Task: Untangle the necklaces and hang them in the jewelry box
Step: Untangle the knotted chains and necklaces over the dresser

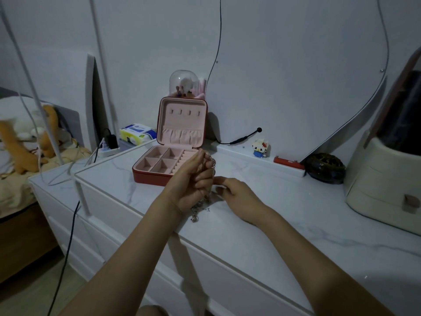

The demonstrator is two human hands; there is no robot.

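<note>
So far nothing hangs in the jewelry box (pixel 159 172), open at frame centre: its four lid hooks (pixel 185 112) are bare. The left hand (pixel 193 181) is closed around the tangled necklaces (pixel 206 200), lifted just below the box; the right hand (pixel 234 192) pinches a strand beside it. Untangling and hanging remain. No writing is legible.

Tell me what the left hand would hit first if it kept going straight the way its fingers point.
Probably the open jewelry box. The left hand, holding the necklaces, points up and away toward the box's ring-slot side, just behind it. Depth is hard to judge from one view.
</note>
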